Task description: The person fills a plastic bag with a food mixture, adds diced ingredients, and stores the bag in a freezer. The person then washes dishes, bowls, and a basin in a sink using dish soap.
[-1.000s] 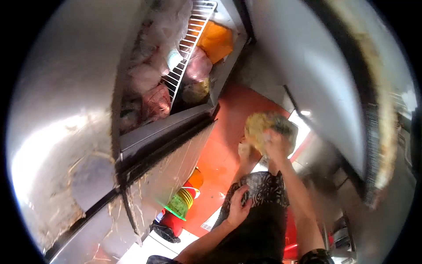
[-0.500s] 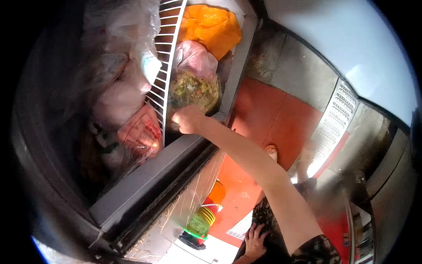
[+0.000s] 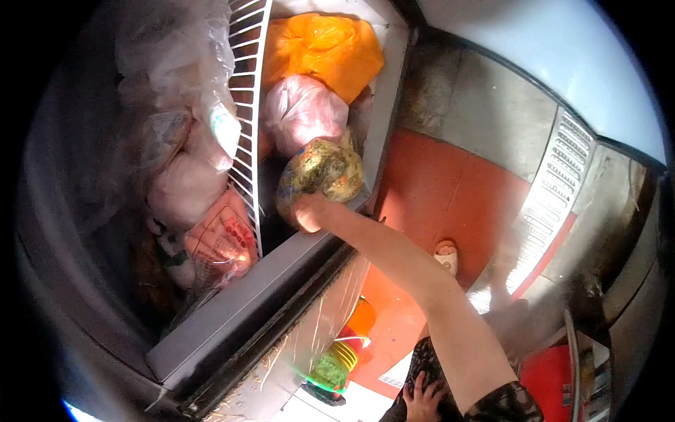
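Note:
My right hand (image 3: 310, 213) reaches into the open chest freezer, over its near rim (image 3: 264, 285). Its fingers are closed at the lower edge of a clear plastic bag (image 3: 322, 171) with yellow-green contents; the fingertips are partly hidden. Just above that bag lies a pinkish plastic bag (image 3: 306, 114), and beyond it an orange plastic bag (image 3: 327, 53). Low in the view, my left hand (image 3: 423, 402) rests on dark patterned clothing with its fingers spread, holding nothing.
A white wire divider (image 3: 246, 119) splits the freezer. Left of it are clear bags (image 3: 176, 56) and a red-printed bag (image 3: 223, 228). Outside stand colourful stacked containers (image 3: 341, 359) on a red-tiled floor (image 3: 429, 183). A foot (image 3: 446, 255) shows on the tiles.
The bag with yellow-green contents has shifted and turned towards the near rim, along with my right hand. The whole view has moved slightly. My left hand stays on the clothing.

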The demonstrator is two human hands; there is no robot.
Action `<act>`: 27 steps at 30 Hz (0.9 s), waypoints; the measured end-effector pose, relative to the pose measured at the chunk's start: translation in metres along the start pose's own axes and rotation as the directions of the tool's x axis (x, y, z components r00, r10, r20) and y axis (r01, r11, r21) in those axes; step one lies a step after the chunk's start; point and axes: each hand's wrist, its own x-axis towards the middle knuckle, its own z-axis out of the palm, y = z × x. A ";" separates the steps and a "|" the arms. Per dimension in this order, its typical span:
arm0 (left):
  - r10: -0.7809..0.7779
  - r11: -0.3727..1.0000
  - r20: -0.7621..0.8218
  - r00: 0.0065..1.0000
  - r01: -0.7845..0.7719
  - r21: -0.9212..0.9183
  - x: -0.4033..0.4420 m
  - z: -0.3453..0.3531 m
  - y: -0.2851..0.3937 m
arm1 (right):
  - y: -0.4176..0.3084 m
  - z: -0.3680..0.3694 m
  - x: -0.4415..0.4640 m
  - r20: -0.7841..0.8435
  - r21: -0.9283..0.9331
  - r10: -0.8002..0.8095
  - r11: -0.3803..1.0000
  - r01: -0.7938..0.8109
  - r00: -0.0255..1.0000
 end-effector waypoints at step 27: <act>0.331 0.775 -0.515 0.791 -0.539 -0.330 -0.015 -0.155 0.049 | -0.053 -0.335 -0.660 -0.654 0.607 0.621 0.772 0.192 -0.432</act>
